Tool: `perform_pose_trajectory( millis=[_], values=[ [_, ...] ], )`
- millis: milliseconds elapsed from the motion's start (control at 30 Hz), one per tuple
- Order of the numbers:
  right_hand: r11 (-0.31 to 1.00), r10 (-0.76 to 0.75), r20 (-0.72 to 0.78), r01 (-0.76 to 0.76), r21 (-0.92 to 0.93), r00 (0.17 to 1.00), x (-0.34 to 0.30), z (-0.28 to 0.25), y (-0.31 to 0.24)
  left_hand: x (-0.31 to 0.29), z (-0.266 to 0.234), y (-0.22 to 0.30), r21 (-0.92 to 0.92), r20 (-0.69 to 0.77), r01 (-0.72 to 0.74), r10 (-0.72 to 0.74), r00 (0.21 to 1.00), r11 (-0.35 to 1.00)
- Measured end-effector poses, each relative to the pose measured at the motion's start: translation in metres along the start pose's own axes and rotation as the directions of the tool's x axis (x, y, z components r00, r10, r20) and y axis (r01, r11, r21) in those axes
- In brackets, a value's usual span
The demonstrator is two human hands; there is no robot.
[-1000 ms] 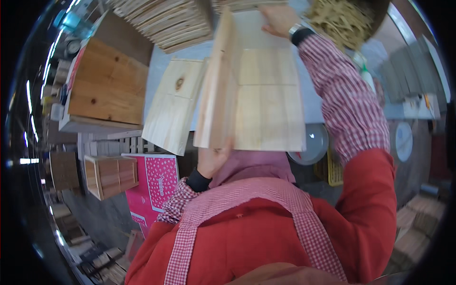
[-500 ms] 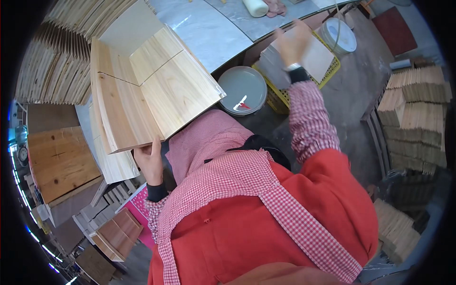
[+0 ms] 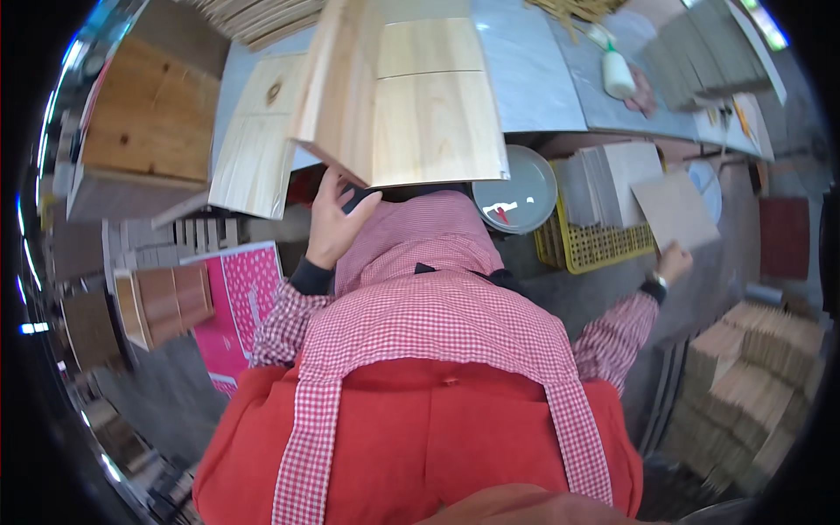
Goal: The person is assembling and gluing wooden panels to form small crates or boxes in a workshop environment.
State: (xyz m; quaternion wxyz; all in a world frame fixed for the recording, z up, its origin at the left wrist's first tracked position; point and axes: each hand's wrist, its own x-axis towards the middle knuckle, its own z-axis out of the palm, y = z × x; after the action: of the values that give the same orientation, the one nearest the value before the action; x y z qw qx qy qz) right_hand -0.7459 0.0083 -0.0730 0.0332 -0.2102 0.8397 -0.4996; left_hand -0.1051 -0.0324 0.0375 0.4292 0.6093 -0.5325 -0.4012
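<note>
Right hand [image 3: 674, 262]: grip pinches a thin panel [image 3: 675, 212] near the yellow basket [image 3: 612, 249]. Left hand [image 3: 335, 223]: grip spread, just below the wooden assembly [image 3: 437, 127] overhanging the desk [image 3: 529, 74]. Pink box [image 3: 224, 322]: bears white printed pattern.

This looks like a woodworking workshop. Stacks of cut boards [image 3: 757, 385] stand at the right; grooved wooden panels [image 3: 437, 127] and a squeeze bottle [image 3: 618, 77] share the worktop [image 3: 525, 79].

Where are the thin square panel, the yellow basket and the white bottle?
Thin square panel [image 3: 675, 212]: head view, its flat face.
Yellow basket [image 3: 611, 248]: head view, near wall.
White bottle [image 3: 618, 77]: head view, its body.
</note>
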Motion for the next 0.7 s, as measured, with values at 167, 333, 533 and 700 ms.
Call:
perform_pose_trajectory(
  millis=[167, 333, 533, 700],
  values=[
    [0.837, -0.449, -0.011, 0.425, 0.344, 0.894, -0.081, -0.036, -0.18, 0.01, 0.007, -0.008, -0.028, -0.02, -0.098, 0.097, 0.995, 0.995],
    [0.5, -0.85, 0.379, 0.785, 0.365, 0.365, -0.133, 0.034, -0.31, 0.026, 0.008, -0.01, 0.125, -0.006, -0.06, 0.061, 0.998, 0.99],
    [0.157, -0.927, 0.367, 0.818, 0.554, -0.071, -0.167, 0.162, -0.388, 0.037, 0.013, -0.009, 0.098, -0.092, -0.077, 0.086, 0.992, 0.992],
    [0.068, -0.845, 0.465, 0.809, 0.583, -0.264, -0.179, 0.204, -0.406, 0.035, 0.012, -0.007, 0.136, -0.084, -0.047, 0.059, 0.995, 0.99]
  ],
)
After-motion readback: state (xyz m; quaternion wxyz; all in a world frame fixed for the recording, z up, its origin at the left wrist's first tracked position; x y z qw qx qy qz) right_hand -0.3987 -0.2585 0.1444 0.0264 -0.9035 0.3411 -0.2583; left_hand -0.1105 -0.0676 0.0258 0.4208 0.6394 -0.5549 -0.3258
